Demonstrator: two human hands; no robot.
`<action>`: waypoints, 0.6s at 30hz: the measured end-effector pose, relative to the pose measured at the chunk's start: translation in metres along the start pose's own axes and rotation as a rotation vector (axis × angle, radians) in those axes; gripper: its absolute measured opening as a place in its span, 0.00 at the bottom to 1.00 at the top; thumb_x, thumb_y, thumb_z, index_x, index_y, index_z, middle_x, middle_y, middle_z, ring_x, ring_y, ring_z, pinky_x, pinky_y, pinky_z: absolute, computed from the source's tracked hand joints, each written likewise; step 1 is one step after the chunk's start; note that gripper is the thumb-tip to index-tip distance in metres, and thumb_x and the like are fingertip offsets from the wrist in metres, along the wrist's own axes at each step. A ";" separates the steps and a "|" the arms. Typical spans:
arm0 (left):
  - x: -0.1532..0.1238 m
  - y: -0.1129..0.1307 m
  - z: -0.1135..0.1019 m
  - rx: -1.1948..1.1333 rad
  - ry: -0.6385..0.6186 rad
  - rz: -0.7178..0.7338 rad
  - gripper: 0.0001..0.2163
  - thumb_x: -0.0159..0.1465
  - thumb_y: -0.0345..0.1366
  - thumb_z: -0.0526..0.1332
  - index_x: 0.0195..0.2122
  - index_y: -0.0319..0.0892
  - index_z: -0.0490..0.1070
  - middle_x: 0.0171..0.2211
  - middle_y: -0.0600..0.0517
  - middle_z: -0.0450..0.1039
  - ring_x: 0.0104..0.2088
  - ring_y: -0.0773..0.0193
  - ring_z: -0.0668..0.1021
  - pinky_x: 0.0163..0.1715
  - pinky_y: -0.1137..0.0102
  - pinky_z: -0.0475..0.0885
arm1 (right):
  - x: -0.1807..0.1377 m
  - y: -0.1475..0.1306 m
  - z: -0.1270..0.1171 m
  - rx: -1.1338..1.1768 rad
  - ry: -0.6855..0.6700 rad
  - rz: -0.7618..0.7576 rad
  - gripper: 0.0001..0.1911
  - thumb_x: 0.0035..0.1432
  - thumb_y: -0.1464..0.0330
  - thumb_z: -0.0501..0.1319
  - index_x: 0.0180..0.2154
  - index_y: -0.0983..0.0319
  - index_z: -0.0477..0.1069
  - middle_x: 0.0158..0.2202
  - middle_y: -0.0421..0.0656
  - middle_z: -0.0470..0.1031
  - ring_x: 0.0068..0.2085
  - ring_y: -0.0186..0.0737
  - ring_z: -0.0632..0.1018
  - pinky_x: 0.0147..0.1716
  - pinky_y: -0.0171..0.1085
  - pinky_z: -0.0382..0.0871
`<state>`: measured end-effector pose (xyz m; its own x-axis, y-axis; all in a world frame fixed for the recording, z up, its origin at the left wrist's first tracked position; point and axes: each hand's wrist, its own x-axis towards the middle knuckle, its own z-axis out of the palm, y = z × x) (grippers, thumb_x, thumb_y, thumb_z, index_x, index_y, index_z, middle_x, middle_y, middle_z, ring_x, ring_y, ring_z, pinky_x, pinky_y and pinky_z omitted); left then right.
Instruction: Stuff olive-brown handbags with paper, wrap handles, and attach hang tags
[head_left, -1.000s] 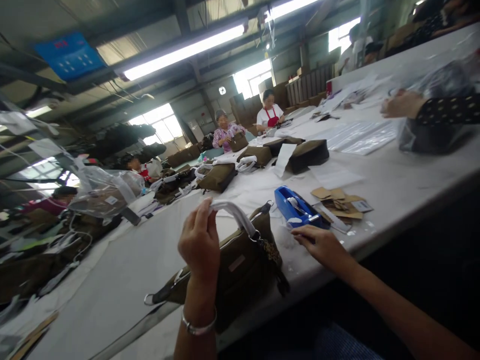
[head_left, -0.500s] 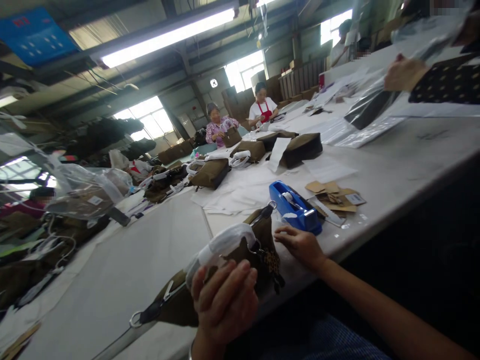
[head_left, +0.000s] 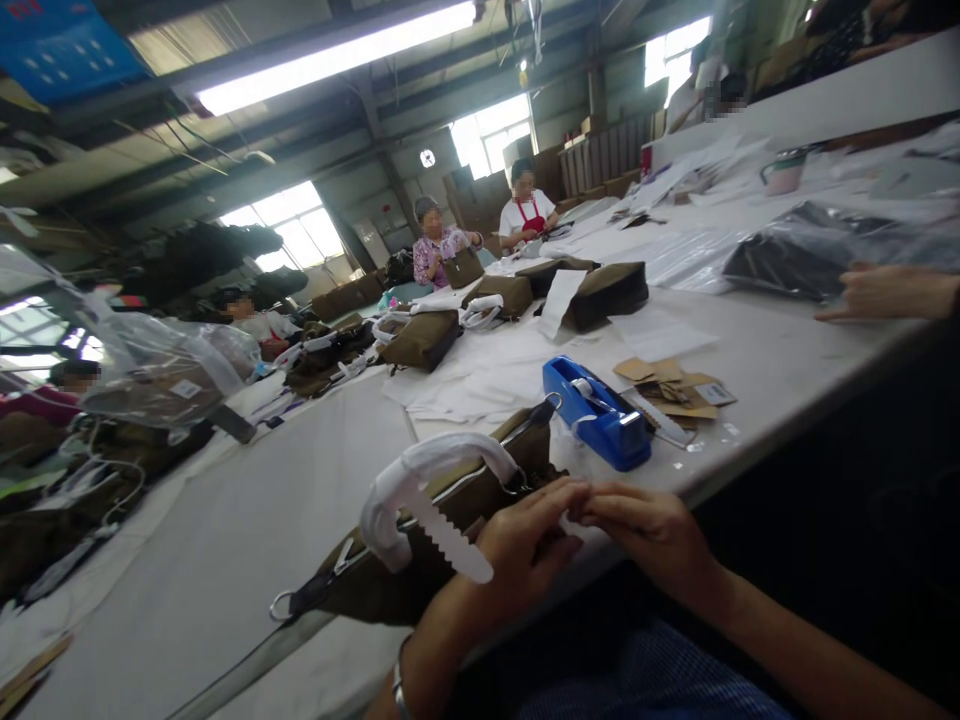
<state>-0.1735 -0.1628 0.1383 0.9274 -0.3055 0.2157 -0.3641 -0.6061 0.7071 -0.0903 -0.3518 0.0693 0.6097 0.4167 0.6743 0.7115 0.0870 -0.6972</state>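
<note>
A dark olive handbag point(head_left: 375, 595) with an open-looking zip line along its top lies on the table before me. Its arched handle point(head_left: 442, 455) is wrapped in white, and a white strip with a toothed edge point(head_left: 450, 535) hangs from it. My left hand point(head_left: 525, 550) is at the bag's near side, fingers curled inward. Its fingertips meet those of my right hand point(head_left: 660, 535) at the bag's right end; whatever is pinched between them is too small to make out. Just beyond stands a blue tape dispenser point(head_left: 600, 420).
Brown card tags point(head_left: 667, 390) and a toothed white strip point(head_left: 660, 420) lie right of the dispenser. Further back are several olive bags point(head_left: 420, 338) and white paper sheets point(head_left: 465, 385). A co-worker's hand point(head_left: 892, 292) touches a plastic-wrapped dark item point(head_left: 787, 250) at the right.
My left hand has moved right from the handle to meet my right hand, uncovering the toothed strip. The co-worker at right has lowered the plastic-wrapped item onto the table.
</note>
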 end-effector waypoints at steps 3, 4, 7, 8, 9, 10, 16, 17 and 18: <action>0.006 -0.009 0.006 0.053 0.021 0.032 0.24 0.69 0.26 0.60 0.66 0.46 0.67 0.65 0.47 0.70 0.65 0.56 0.72 0.66 0.61 0.68 | 0.007 0.004 0.007 -0.007 -0.064 -0.039 0.10 0.69 0.67 0.61 0.42 0.58 0.83 0.38 0.43 0.84 0.40 0.38 0.85 0.42 0.29 0.80; 0.007 -0.012 0.007 0.061 0.034 0.022 0.25 0.68 0.26 0.60 0.66 0.44 0.67 0.65 0.46 0.70 0.65 0.56 0.73 0.66 0.61 0.68 | 0.009 0.001 0.009 0.004 -0.070 -0.058 0.10 0.70 0.68 0.61 0.42 0.58 0.83 0.37 0.44 0.84 0.39 0.37 0.85 0.41 0.29 0.80; 0.007 -0.013 0.004 0.015 0.033 -0.029 0.29 0.64 0.24 0.62 0.67 0.45 0.66 0.64 0.47 0.71 0.63 0.57 0.75 0.64 0.64 0.70 | 0.013 -0.021 0.011 0.129 -0.127 -0.153 0.11 0.69 0.74 0.61 0.44 0.59 0.81 0.39 0.45 0.83 0.42 0.38 0.84 0.45 0.31 0.79; 0.006 -0.011 0.002 -0.012 0.021 -0.050 0.29 0.64 0.24 0.63 0.66 0.46 0.68 0.62 0.47 0.74 0.61 0.57 0.77 0.62 0.65 0.71 | 0.013 -0.029 0.010 0.182 -0.141 -0.179 0.11 0.68 0.75 0.61 0.46 0.60 0.81 0.41 0.45 0.83 0.44 0.38 0.84 0.47 0.33 0.79; 0.006 -0.009 -0.001 -0.037 0.005 -0.072 0.26 0.64 0.25 0.63 0.63 0.46 0.71 0.59 0.48 0.77 0.57 0.57 0.79 0.59 0.66 0.73 | 0.014 -0.036 0.008 0.227 -0.136 -0.191 0.11 0.67 0.76 0.62 0.47 0.59 0.80 0.42 0.45 0.83 0.45 0.39 0.84 0.49 0.35 0.79; 0.005 -0.005 -0.004 -0.059 -0.010 -0.100 0.20 0.66 0.27 0.62 0.59 0.46 0.75 0.54 0.48 0.80 0.53 0.58 0.81 0.54 0.67 0.75 | 0.014 -0.041 0.005 0.263 -0.111 -0.179 0.11 0.66 0.76 0.63 0.46 0.58 0.80 0.42 0.45 0.84 0.45 0.40 0.84 0.49 0.36 0.80; -0.010 0.007 -0.012 -0.276 -0.012 -0.325 0.13 0.72 0.41 0.59 0.44 0.39 0.80 0.30 0.50 0.80 0.22 0.70 0.72 0.24 0.75 0.67 | 0.005 -0.027 -0.032 0.264 0.275 0.298 0.09 0.66 0.63 0.65 0.36 0.58 0.82 0.31 0.43 0.82 0.31 0.38 0.83 0.34 0.32 0.80; -0.013 0.007 -0.012 -0.288 0.004 -0.348 0.13 0.72 0.42 0.59 0.44 0.39 0.80 0.30 0.50 0.79 0.20 0.71 0.70 0.22 0.76 0.65 | 0.002 -0.023 -0.038 0.221 0.319 0.366 0.10 0.66 0.60 0.65 0.37 0.58 0.82 0.29 0.42 0.81 0.28 0.37 0.81 0.30 0.31 0.78; -0.016 0.008 -0.011 -0.270 0.021 -0.362 0.13 0.72 0.42 0.59 0.43 0.39 0.80 0.30 0.51 0.79 0.20 0.71 0.70 0.23 0.75 0.65 | -0.001 -0.022 -0.043 0.147 0.338 0.415 0.11 0.66 0.59 0.64 0.40 0.57 0.82 0.26 0.41 0.80 0.25 0.35 0.78 0.25 0.30 0.76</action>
<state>-0.1905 -0.1547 0.1480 0.9935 -0.0923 -0.0666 0.0172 -0.4572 0.8892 -0.0912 -0.3927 0.0942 0.9240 0.1310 0.3591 0.3460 0.1128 -0.9314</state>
